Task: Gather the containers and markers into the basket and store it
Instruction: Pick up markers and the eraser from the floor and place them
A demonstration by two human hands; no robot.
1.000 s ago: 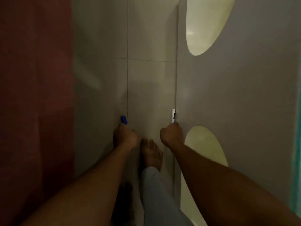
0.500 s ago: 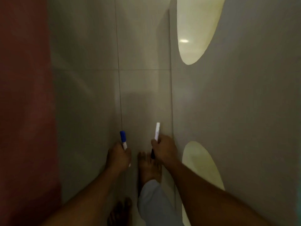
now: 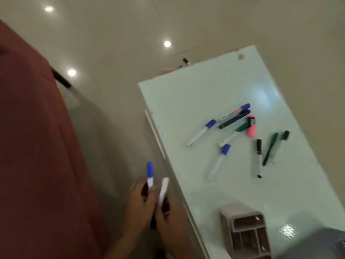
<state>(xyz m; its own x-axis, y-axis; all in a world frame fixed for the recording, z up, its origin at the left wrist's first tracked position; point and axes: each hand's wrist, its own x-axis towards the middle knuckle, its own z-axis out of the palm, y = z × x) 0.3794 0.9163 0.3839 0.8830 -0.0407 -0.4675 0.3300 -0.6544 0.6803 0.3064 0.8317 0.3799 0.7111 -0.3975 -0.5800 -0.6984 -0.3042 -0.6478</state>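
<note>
My left hand (image 3: 139, 206) grips a blue-capped white marker (image 3: 150, 173) pointing up. Close beside it, my right hand (image 3: 171, 219) holds a white marker (image 3: 164, 189) whose dark end is hidden in the fist. Both hands hover over the floor, left of the pale glass table (image 3: 186, 94). On the table lie several loose markers, among them a blue-capped one (image 3: 201, 132), another blue-capped one (image 3: 220, 160), a pink highlighter (image 3: 251, 126) and a dark green pen (image 3: 269, 148). A greyish-pink divided container (image 3: 246, 230) stands at the table's near end.
A reddish-brown fabric surface (image 3: 33, 146) fills the left side, with a black marker (image 3: 60, 78) at its edge. Two more markers (image 3: 185, 62) lie on the glossy tiled floor beyond the table's far edge. A dark grey object (image 3: 317, 243) sits at the bottom right.
The view has swung up from the floor under the table to the table top. Both hands, each still holding its marker, have come together left of the table.
</note>
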